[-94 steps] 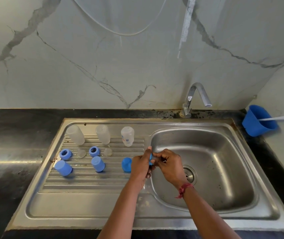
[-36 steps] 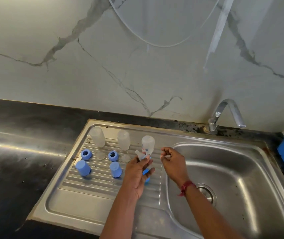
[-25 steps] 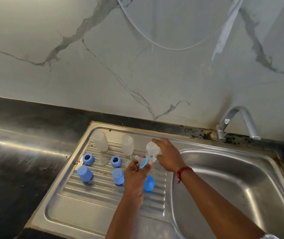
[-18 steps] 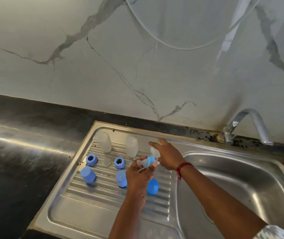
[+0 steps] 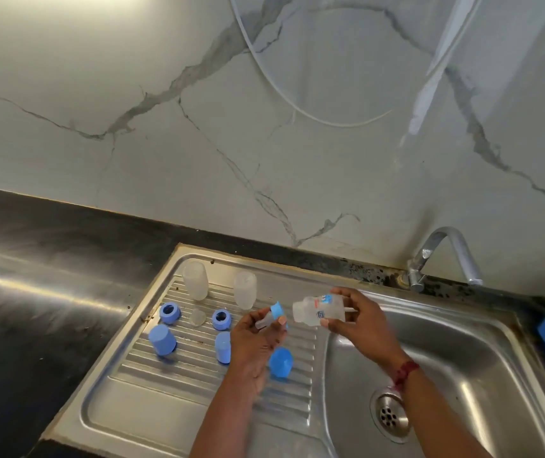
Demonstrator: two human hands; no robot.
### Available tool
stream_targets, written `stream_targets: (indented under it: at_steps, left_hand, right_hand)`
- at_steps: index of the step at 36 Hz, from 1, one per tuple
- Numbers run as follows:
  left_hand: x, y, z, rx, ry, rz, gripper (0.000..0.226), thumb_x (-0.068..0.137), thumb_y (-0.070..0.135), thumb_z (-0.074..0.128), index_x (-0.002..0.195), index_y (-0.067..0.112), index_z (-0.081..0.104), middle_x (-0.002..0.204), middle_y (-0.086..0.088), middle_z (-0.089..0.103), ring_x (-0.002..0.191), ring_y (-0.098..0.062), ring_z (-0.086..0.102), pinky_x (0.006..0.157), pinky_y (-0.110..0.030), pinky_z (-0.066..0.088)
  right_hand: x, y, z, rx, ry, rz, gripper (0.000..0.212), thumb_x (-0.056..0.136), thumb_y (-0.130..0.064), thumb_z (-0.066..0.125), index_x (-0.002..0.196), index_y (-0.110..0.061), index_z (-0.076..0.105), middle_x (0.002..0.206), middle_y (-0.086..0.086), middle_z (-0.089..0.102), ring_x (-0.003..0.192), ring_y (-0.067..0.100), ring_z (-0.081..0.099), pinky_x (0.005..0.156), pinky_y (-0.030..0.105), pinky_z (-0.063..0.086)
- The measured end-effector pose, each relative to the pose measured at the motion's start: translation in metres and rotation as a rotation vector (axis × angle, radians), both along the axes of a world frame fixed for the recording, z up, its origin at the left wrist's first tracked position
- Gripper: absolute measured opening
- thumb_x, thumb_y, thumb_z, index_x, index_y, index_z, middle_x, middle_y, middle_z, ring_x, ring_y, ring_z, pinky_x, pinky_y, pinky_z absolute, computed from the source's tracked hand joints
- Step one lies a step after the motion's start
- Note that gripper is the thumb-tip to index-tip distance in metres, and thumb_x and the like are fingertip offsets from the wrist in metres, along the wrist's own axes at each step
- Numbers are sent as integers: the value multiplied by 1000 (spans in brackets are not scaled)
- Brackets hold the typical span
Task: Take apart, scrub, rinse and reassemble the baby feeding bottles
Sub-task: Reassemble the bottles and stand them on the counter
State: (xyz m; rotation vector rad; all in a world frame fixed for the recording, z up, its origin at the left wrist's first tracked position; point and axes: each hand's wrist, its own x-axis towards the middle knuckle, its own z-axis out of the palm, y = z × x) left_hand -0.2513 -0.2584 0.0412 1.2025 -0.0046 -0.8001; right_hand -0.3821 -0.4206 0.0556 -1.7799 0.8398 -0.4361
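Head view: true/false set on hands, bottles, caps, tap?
1. The right hand holds the printed bottle. True.
2. The left hand is empty. False: it pinches a blue ring with a teat.
3. Two frosted bottles stand on the drainboard. True.
4. Water runs from the tap. False: no stream shows.
5. Three blue caps sit on the drainboard. True.

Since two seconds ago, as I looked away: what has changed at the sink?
The right hand reached to the drainboard, gripped the printed bottle and lifted it, tipped sideways, toward the blue ring and teat that the left hand keeps pinching. The other two bottles, loose rings and caps stayed put.
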Motion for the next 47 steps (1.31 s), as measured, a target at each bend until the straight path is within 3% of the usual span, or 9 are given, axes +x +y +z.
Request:
stream_targets:
  at_steps: [3,8,12,19,25,29,34,40,47]
  left_hand:
    - [-3,3,1,-28,-19,-63,39,73,-2,79,107,9,65,89,-8,73,73,-18,70,62,-26,59]
    - [-9,2,4,4,-120,-212,35,80,1,77,112,10,66,98,-11,72,83,-24,69,74,-36,59]
    - [-13,2,7,-11,-101,-315,50,68,17,83,114,12,67,105,-9,74,96,-29,71,85,-45,60]
    - [-16,2,9,-21,-116,-388,49,67,19,81,113,10,67,103,-10,75,93,-28,72,84,-43,60]
    - [-16,0,8,-46,-131,-344,52,63,15,82,113,7,67,109,-10,73,103,-31,71,78,-36,62]
    - [-12,3,5,-50,-165,-394,50,67,8,82,115,10,69,114,-9,72,105,-31,70,84,-41,61]
    - [-12,3,2,-1,-316,-432,45,75,-8,79,113,16,72,111,-4,72,102,-24,69,87,-39,58]
    - [-15,3,5,-23,-393,-477,48,73,-13,78,112,13,71,110,2,73,98,-18,70,81,-26,56]
    - [-18,4,0,-42,-375,-520,49,73,-14,77,110,18,72,111,2,72,96,-23,70,87,-38,58]
  right_hand:
    - [-22,8,6,74,-70,-18,59,69,-9,88,117,-35,63,119,-2,65,100,16,69,76,31,61]
    - [-37,18,14,93,-137,10,61,69,2,84,117,-28,62,118,-2,65,100,11,69,75,26,59]
    - [-42,23,13,63,-150,27,61,69,5,84,116,-27,62,118,-3,66,103,13,68,77,27,59]
    - [-48,23,13,68,-146,16,61,67,8,83,115,-24,63,116,-2,67,101,10,68,75,27,59]
    - [-47,24,5,31,-105,6,56,68,-12,89,115,-29,63,115,-2,65,93,17,71,71,29,59]
    - [-49,25,8,203,-118,-2,42,76,-12,83,113,-18,65,109,8,68,86,27,72,69,37,60]
    - [-48,29,14,252,-47,-46,22,84,-24,76,100,-11,67,89,15,72,65,24,69,65,43,61]
    - [-47,39,17,351,10,-121,50,88,-54,60,95,-5,68,66,19,65,50,25,56,48,29,47]
    - [-44,42,14,504,251,-139,75,97,-68,29,102,-1,65,56,12,57,40,16,44,40,20,33]
